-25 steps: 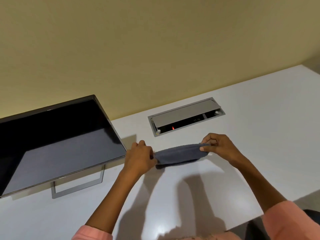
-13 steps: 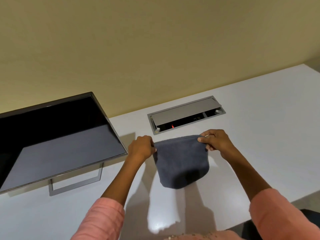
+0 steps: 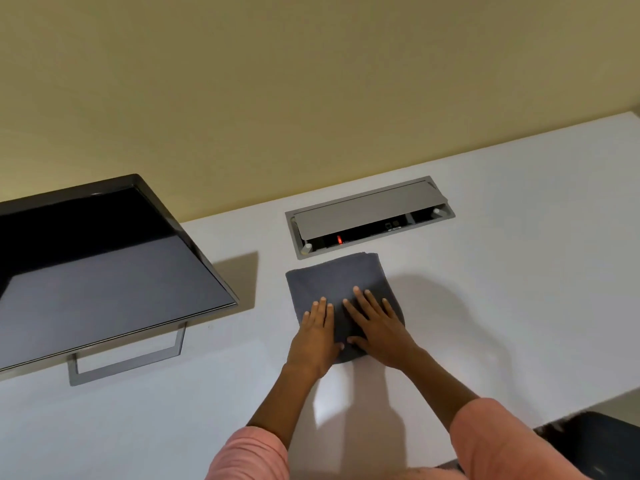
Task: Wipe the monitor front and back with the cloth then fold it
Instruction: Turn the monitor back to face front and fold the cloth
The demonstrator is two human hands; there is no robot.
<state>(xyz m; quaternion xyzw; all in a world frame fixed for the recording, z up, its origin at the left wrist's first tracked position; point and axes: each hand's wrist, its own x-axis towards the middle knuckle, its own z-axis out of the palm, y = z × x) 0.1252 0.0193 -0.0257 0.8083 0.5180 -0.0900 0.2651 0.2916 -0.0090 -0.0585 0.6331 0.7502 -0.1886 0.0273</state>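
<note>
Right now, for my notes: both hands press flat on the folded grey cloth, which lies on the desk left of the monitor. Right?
Not quite. In the head view the cloth lies right of the monitor, under the left hand and right hand.

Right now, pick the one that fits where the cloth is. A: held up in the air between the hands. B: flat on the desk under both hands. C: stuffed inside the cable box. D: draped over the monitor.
B: the cloth lies flat on the desk, with the left hand and right hand pressed palm-down on its near part, just in front of the cable box.
</note>
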